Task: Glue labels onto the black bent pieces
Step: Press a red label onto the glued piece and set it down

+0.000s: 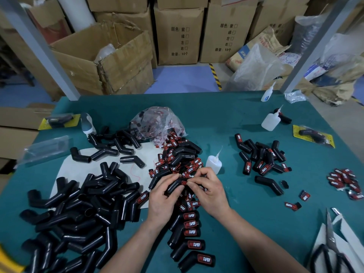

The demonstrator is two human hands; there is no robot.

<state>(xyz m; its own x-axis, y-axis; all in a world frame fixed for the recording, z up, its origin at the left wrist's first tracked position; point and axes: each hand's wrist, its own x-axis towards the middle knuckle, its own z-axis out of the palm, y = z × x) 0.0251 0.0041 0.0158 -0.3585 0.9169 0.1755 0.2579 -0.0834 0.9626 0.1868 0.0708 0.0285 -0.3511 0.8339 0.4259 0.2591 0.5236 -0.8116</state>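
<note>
**Label going on, piece caught between both hands**

Closest to me, a row of finished pieces (194,244) lies just below the wrists. Above that, the left hand (163,192) curls round a black bent piece (174,186). Its long axis slants from lower left up to the right, so the working end points at the right hand (206,187). That hand pinches the label (184,182) onto that end, so I'd guess pressing it flat comes next. Further out are the loose label heap (177,160) and the glue bottle (213,162).

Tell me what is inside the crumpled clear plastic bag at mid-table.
Through the crumpled clear plastic bag, small red-and-black labels show, and more spill out of its mouth onto the table. Its folds and glare hide how many are inside.
</note>
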